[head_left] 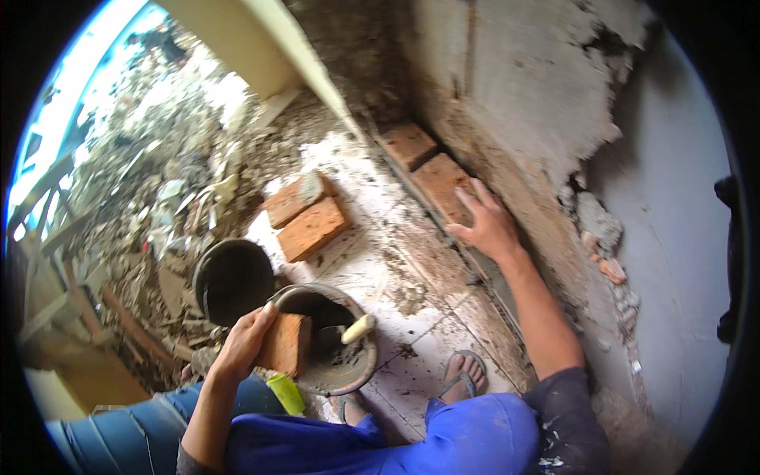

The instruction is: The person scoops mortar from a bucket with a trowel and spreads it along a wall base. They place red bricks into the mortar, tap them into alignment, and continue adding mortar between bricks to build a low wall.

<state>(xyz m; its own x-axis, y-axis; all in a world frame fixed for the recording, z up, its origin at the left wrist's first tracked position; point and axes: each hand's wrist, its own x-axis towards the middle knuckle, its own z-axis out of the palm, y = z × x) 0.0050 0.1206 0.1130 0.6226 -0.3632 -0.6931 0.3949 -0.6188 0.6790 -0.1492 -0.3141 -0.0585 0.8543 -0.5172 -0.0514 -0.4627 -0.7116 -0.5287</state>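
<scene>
My left hand (pixel 243 348) is closed round an orange brick (pixel 286 345), held over the near left rim of a mortar bucket (pixel 369 366). In that bucket lies a trowel with a pale handle (pixel 359 328), its blade partly sunk in grey mortar. At the foot of the wall, my right hand (pixel 488 225) rests with spread fingers on the near end of a laid brick (pixel 443 184). Another laid brick (pixel 408 146) sits just beyond it in the same row. A strip of grey mortar (pixel 492 277) runs from under my right hand toward me.
Two loose bricks (pixel 314 227) lie on the dirty white tiles, one with a grey lump on it. Left of the mortar bucket stands a dark bucket (pixel 233 281). Rubble (pixel 158 190) covers the left side. A broken plaster wall (pixel 538 103) rises on the right. A blue drum (pixel 166 423) lies beside my legs.
</scene>
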